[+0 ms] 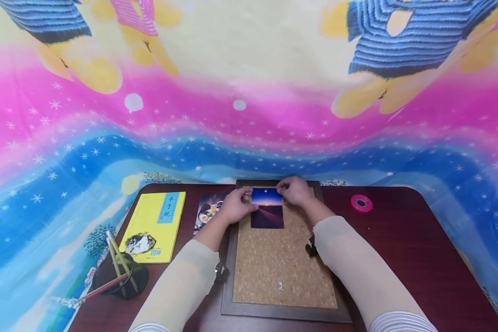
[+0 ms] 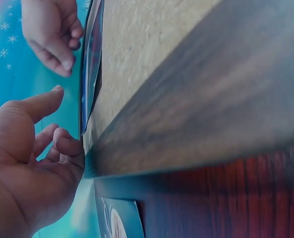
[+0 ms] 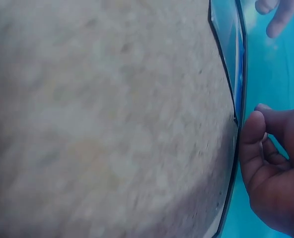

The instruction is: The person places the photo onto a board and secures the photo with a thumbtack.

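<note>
A small photo (image 1: pixel 267 207) of a purple and orange sunset over a road lies at the top of a framed cork board (image 1: pixel 286 258). A tiny bright spot, perhaps a pin, shows at its top edge. My left hand (image 1: pixel 235 205) is at the photo's left side; in the left wrist view its thumb stands apart from the loosely bent fingers, which reach the board's edge. At the top right corner is my right hand (image 1: pixel 295 190). Its thumb and index fingertips meet in the right wrist view; whether anything is between them is hidden.
A food picture card (image 1: pixel 205 210) lies left of the board, then a yellow book (image 1: pixel 149 230) and a black mesh pen holder (image 1: pixel 134 279) with pencils. A pink tape roll (image 1: pixel 361 203) sits at right. Small whitish bits (image 1: pixel 280 285) lie low on the cork. A patterned cloth (image 1: pixel 240 133) hangs behind.
</note>
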`<state>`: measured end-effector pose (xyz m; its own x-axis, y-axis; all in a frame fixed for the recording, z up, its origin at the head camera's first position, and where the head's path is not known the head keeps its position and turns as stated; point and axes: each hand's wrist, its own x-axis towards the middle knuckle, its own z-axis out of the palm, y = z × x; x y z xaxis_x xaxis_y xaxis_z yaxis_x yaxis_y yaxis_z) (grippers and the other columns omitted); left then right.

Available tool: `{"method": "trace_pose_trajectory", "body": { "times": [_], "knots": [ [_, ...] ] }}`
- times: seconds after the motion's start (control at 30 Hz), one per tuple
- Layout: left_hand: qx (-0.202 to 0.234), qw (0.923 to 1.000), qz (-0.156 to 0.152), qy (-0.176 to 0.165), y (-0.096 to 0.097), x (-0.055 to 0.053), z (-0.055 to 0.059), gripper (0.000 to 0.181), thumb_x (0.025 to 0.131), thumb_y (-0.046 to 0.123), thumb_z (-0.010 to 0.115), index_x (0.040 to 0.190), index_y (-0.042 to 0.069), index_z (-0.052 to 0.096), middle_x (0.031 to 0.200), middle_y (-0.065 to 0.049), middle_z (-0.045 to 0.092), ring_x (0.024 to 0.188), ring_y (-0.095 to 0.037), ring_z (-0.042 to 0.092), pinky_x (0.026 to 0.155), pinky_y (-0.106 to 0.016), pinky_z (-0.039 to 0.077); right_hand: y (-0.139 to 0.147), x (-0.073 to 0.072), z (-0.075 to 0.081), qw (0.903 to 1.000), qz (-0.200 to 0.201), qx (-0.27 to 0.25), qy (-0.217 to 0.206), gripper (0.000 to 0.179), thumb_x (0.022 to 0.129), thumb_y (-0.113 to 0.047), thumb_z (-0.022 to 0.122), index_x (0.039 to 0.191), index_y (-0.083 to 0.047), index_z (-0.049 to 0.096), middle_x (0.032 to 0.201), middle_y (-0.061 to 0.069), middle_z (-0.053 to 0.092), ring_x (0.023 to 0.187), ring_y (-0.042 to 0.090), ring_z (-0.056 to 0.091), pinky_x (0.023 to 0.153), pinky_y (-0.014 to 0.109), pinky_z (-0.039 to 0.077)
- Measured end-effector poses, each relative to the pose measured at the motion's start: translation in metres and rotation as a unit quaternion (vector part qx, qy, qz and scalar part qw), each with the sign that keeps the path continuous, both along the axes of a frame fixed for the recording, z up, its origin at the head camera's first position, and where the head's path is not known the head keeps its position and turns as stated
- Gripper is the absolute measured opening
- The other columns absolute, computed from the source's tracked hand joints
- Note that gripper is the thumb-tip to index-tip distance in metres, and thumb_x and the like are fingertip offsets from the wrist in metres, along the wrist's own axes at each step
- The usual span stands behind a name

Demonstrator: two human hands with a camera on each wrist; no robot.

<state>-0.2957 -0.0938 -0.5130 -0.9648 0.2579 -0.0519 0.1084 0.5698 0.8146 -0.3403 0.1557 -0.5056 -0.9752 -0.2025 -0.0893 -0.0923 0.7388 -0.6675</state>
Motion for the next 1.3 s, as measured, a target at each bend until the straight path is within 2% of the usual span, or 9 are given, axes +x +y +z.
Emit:
{"method": "trace_pose_trajectory", "body": {
  "times": [0.17, 0.4, 0.53, 0.67, 0.83, 1.0, 1.17, 1.23, 1.3],
  "knots": [
    [0.008, 0.9999, 0.006, -0.001, -0.008, 0.002, 0.002, 0.062, 0.091, 0.021, 0.080, 0.147, 0.008, 0.057, 0.111, -0.010, 0.063, 0.097, -0.023, 0.056, 0.087, -0.042, 0.047, 0.011, 0.006, 0.002, 0.9997, -0.006, -0.020, -0.015, 0.020, 0.103, -0.022, 0.066, 0.116, -0.011, 0.076, 0.091, 0.006, 0.074, 0.066, 0.024, 0.071, 0.078, 0.042, 0.055],
    [-0.020, 0.9993, 0.030, 0.015, -0.019, 0.004, 0.005, 0.060, 0.089, 0.019, 0.081, 0.145, 0.008, 0.059, 0.104, -0.007, 0.060, 0.092, -0.023, 0.055, 0.083, -0.040, 0.046, 0.024, 0.014, 0.007, 0.9995, -0.007, -0.029, -0.007, 0.019, 0.103, -0.024, 0.066, 0.113, -0.013, 0.077, 0.083, 0.011, 0.074, 0.066, 0.026, 0.070, 0.078, 0.043, 0.053],
    [-0.026, 0.9987, 0.044, 0.004, -0.029, 0.008, 0.005, 0.060, 0.090, 0.022, 0.082, 0.144, 0.010, 0.060, 0.106, -0.005, 0.061, 0.095, -0.024, 0.056, 0.085, -0.041, 0.047, 0.032, 0.020, 0.008, 0.9994, -0.005, -0.031, -0.013, 0.019, 0.103, -0.022, 0.066, 0.115, -0.011, 0.076, 0.089, 0.011, 0.074, 0.066, 0.025, 0.070, 0.074, 0.041, 0.054],
    [-0.024, 0.9981, 0.057, 0.002, -0.039, 0.010, 0.006, 0.060, 0.090, 0.024, 0.082, 0.144, 0.009, 0.060, 0.109, -0.008, 0.062, 0.097, -0.026, 0.056, 0.086, -0.043, 0.048, 0.040, 0.025, 0.010, 0.9993, -0.005, -0.033, -0.015, 0.019, 0.104, -0.021, 0.065, 0.115, -0.010, 0.075, 0.099, 0.012, 0.072, 0.067, 0.023, 0.069, 0.063, 0.037, 0.056],
    [-0.038, 0.9968, 0.070, 0.000, -0.052, 0.014, 0.007, 0.059, 0.090, 0.023, 0.081, 0.144, 0.010, 0.060, 0.109, -0.010, 0.063, 0.094, -0.024, 0.058, 0.085, -0.043, 0.050, 0.050, 0.028, 0.011, 0.9998, 0.003, -0.018, 0.006, 0.017, 0.102, -0.020, 0.067, 0.112, -0.009, 0.076, 0.098, 0.011, 0.073, 0.063, 0.019, 0.067, 0.061, 0.035, 0.056],
    [-0.025, 0.9966, 0.077, -0.016, -0.061, 0.017, 0.006, 0.063, 0.090, 0.023, 0.082, 0.146, 0.008, 0.057, 0.111, -0.012, 0.063, 0.080, -0.019, 0.063, 0.074, -0.037, 0.055, 0.062, 0.033, 0.011, 0.9992, 0.008, 0.007, 0.038, 0.016, 0.101, -0.020, 0.068, 0.109, -0.009, 0.078, 0.097, 0.007, 0.073, 0.072, 0.019, 0.065, 0.066, 0.037, 0.053],
    [0.017, 0.9957, 0.082, -0.040, -0.070, 0.019, 0.005, 0.064, 0.090, 0.017, 0.081, 0.147, 0.005, 0.055, 0.116, -0.017, 0.060, 0.071, -0.017, 0.060, 0.061, -0.031, 0.053, 0.075, 0.038, 0.009, 0.9975, 0.011, 0.031, 0.063, 0.016, 0.100, -0.022, 0.070, 0.107, -0.012, 0.079, 0.104, 0.008, 0.074, 0.095, 0.029, 0.066, 0.083, 0.047, 0.052],
    [0.016, 0.9956, 0.085, -0.037, -0.074, 0.020, 0.005, 0.064, 0.089, 0.016, 0.081, 0.146, 0.004, 0.055, 0.117, -0.018, 0.059, 0.072, -0.018, 0.060, 0.061, -0.030, 0.053, 0.079, 0.040, 0.009, 0.9962, 0.015, 0.040, 0.076, 0.016, 0.100, -0.022, 0.070, 0.107, -0.012, 0.079, 0.108, 0.008, 0.074, 0.105, 0.033, 0.065, 0.091, 0.051, 0.050],
    [0.008, 0.9955, 0.090, -0.029, -0.077, 0.022, 0.005, 0.063, 0.089, 0.016, 0.082, 0.145, 0.004, 0.056, 0.117, -0.018, 0.060, 0.078, -0.020, 0.062, 0.065, -0.033, 0.055, 0.083, 0.043, 0.009, 0.9957, 0.015, 0.042, 0.081, 0.016, 0.099, -0.023, 0.071, 0.107, -0.012, 0.079, 0.109, 0.009, 0.074, 0.108, 0.035, 0.065, 0.092, 0.053, 0.049]
  ]
}}
